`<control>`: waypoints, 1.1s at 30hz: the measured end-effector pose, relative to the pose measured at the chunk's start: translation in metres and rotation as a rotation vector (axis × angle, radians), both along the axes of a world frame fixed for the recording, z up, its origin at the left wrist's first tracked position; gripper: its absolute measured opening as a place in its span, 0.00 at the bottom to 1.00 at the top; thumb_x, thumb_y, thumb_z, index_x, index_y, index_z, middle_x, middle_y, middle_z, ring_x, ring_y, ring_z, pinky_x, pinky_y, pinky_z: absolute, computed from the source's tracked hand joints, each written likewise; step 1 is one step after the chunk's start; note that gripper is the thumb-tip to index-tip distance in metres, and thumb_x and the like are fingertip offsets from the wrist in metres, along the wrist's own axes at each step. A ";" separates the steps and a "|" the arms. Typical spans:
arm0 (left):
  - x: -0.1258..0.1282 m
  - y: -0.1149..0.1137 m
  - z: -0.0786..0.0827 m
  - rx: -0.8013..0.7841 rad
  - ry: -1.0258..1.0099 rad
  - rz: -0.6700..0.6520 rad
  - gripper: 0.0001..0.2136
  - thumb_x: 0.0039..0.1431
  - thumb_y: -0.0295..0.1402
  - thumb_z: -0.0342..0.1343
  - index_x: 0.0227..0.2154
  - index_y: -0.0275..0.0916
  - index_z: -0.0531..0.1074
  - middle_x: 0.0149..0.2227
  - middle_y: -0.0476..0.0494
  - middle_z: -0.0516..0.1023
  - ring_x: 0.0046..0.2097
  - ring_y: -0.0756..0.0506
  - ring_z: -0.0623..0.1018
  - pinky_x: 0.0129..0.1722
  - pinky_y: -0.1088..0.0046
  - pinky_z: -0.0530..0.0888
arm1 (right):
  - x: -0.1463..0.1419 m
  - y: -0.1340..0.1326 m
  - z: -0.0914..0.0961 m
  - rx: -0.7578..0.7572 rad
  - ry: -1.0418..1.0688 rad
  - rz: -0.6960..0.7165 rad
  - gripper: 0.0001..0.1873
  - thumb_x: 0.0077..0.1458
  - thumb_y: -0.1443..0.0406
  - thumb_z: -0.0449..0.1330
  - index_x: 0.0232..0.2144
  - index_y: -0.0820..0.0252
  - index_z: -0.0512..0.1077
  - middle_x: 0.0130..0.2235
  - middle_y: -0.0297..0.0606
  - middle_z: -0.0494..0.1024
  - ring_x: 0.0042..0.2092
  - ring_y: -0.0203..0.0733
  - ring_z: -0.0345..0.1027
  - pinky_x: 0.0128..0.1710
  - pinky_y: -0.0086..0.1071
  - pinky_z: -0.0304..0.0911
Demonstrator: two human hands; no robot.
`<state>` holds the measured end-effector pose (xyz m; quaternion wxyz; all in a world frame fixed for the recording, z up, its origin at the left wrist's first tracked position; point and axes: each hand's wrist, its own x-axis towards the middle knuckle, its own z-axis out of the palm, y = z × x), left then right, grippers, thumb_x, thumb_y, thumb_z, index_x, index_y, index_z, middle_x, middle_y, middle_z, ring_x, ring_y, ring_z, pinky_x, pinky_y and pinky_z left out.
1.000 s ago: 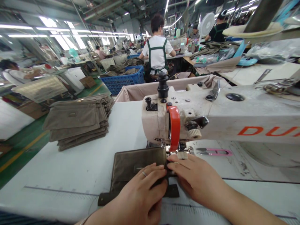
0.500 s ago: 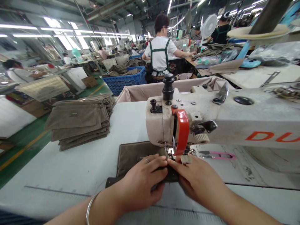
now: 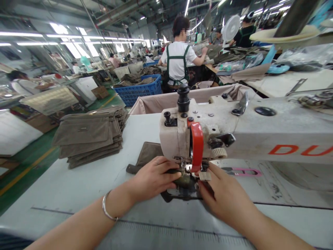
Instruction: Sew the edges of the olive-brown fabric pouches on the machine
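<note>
A brown fabric piece (image 3: 149, 152) lies under the needle area of a white sewing machine (image 3: 247, 128) with an orange guard (image 3: 197, 147). A narrow strip end (image 3: 133, 169) sticks out at its left. My left hand (image 3: 156, 175) is closed on the fabric left of the presser foot, thumb and fingers close to the needle. My right hand (image 3: 222, 187) curls round the fabric's right side beside the foot; its fingertips are partly hidden by the machine. The fabric's front edge hangs together in dark folds between both hands.
A stack of brown fabric pouches (image 3: 85, 135) sits on the table's left. Pink thread snips (image 3: 244, 172) lie under the machine arm. Behind are a pink cloth-lined bin (image 3: 151, 104), a blue crate (image 3: 140, 90) with fabric, and a co-worker (image 3: 178, 55) seated with back turned.
The fabric piece has been turned, and more of it lies behind the machine head. My left hand has shifted left and up; my right hand's thumb has moved away from the left fingertips.
</note>
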<state>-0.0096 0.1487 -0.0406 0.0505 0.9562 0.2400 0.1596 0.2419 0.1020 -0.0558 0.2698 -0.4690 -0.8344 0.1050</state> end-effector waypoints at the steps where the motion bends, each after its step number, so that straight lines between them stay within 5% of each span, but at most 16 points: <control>1: -0.003 -0.001 -0.001 -0.003 -0.003 0.028 0.14 0.65 0.34 0.53 0.52 0.41 0.70 0.52 0.41 0.74 0.53 0.42 0.73 0.54 0.60 0.71 | 0.000 0.001 0.000 0.013 -0.014 -0.019 0.10 0.59 0.69 0.49 0.38 0.61 0.69 0.41 0.47 0.71 0.43 0.51 0.65 0.41 0.45 0.66; 10: 0.014 -0.022 -0.003 -0.049 -0.200 0.107 0.09 0.63 0.27 0.54 0.45 0.38 0.74 0.43 0.45 0.80 0.45 0.47 0.77 0.48 0.68 0.74 | 0.003 0.004 0.003 0.026 -0.183 -0.032 0.17 0.63 0.62 0.52 0.22 0.59 0.68 0.27 0.38 0.69 0.35 0.48 0.62 0.36 0.43 0.62; 13: 0.024 -0.029 -0.003 -0.085 -0.209 0.157 0.08 0.63 0.29 0.55 0.44 0.38 0.74 0.42 0.45 0.80 0.43 0.47 0.78 0.47 0.68 0.74 | 0.000 0.001 0.001 0.028 -0.053 0.065 0.05 0.59 0.66 0.56 0.32 0.60 0.71 0.35 0.40 0.73 0.39 0.48 0.63 0.40 0.43 0.62; 15: 0.028 -0.032 -0.004 -0.088 -0.219 0.184 0.07 0.63 0.28 0.54 0.42 0.38 0.75 0.41 0.46 0.80 0.42 0.47 0.78 0.47 0.67 0.75 | -0.004 -0.001 -0.002 0.011 0.004 0.135 0.07 0.57 0.70 0.57 0.39 0.60 0.71 0.40 0.40 0.74 0.42 0.48 0.63 0.43 0.43 0.62; 23: 0.032 -0.037 -0.011 -0.097 -0.274 0.245 0.05 0.62 0.28 0.55 0.37 0.39 0.75 0.40 0.46 0.80 0.41 0.48 0.79 0.46 0.68 0.76 | -0.008 -0.003 -0.006 0.043 0.075 0.177 0.09 0.62 0.70 0.52 0.38 0.60 0.73 0.39 0.42 0.75 0.42 0.46 0.66 0.43 0.41 0.65; 33: 0.036 -0.012 -0.014 -0.051 -0.249 0.232 0.06 0.64 0.31 0.53 0.37 0.38 0.76 0.38 0.47 0.81 0.41 0.46 0.79 0.47 0.67 0.75 | -0.008 0.010 -0.004 0.143 -0.012 0.119 0.10 0.60 0.71 0.53 0.35 0.59 0.73 0.35 0.39 0.76 0.39 0.43 0.69 0.39 0.36 0.67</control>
